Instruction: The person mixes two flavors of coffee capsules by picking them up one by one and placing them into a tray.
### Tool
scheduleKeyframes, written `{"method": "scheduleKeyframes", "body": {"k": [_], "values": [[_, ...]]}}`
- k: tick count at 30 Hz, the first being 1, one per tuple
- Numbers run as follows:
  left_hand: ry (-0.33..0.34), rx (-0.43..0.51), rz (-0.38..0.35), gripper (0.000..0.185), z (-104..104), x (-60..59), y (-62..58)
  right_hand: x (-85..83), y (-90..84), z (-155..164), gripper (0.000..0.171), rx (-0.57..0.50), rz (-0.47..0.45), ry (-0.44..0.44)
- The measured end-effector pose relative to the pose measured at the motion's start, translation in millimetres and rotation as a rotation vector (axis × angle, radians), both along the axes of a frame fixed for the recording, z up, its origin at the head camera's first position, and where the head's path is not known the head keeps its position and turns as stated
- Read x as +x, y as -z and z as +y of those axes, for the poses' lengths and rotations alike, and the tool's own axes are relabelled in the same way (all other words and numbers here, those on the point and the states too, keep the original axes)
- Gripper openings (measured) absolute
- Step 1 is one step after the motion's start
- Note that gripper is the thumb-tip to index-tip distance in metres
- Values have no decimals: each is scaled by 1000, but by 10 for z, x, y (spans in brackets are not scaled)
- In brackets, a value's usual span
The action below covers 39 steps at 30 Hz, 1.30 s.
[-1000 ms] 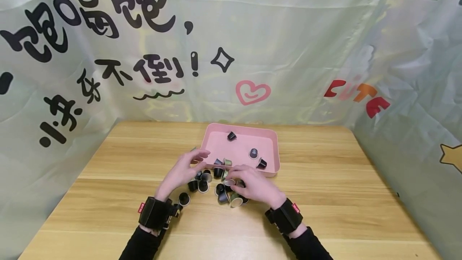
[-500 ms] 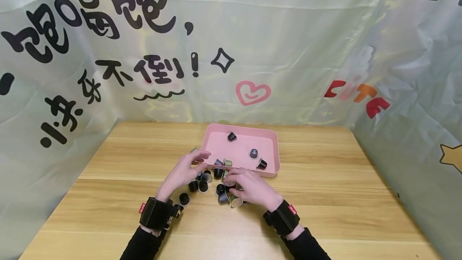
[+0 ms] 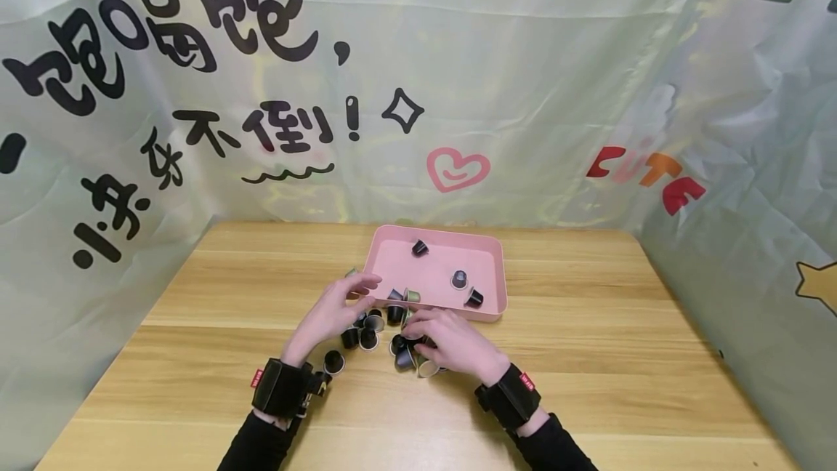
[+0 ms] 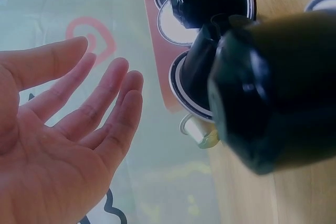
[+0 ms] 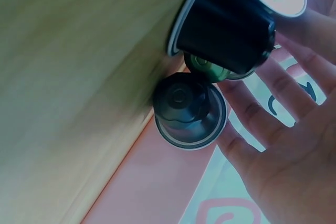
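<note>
Since a second ago the right hand (image 3: 451,344) has slid a little toward 9 o'clock over the heap of capsules (image 3: 379,340), while the left hand (image 3: 330,311) has hardly shifted.

By size: the printed curtain (image 3: 418,78) fills the far side, from 9 through 12 to 3 o'clock. Below it lies the wooden table (image 3: 588,355), and at 12 o'clock from the hands sits a pink tray (image 3: 500,275) with five capsules inside: dark ones near the far wall and near the right wall, a green-rimmed one against the near wall.

The heap lies on the table just before the tray's near wall, between the two hands. The capsules are small dark cups with pale rims, some upright, some tipped on their sides, a few greenish.

The left hand hangs over the heap's 9 o'clock edge, fingers (image 4: 113,114) straight and spread, holding nothing. The right hand covers the heap's 3 o'clock part; its fingers (image 5: 262,114) lie straight beside a dark capsule (image 5: 226,19), and whether they grip anything I cannot tell. Several capsules beneath it are hidden. Both wrist views are blurred and crowded at close range.
</note>
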State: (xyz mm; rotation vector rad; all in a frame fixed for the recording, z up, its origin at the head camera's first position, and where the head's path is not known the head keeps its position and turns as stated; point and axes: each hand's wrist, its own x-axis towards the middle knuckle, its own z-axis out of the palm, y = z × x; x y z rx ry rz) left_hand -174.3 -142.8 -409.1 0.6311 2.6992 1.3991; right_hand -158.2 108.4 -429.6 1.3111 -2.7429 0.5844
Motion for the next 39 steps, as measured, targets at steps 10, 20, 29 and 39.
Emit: {"method": "scheduleKeyframes", "body": {"k": [10,20,29,39], "values": [[-7,-9,4,35,3,5,-7,21,4,-29,27,19,6,0],[-2,-5,16,35,12,0,-9,9,25,-45,23,-8,36,-19],[-10,-7,17,34,11,5,-2,0,29,-49,11,-39,63,-31],[-4,0,1,35,2,3,-1,4,48,-56,13,-47,23,-28]]}}
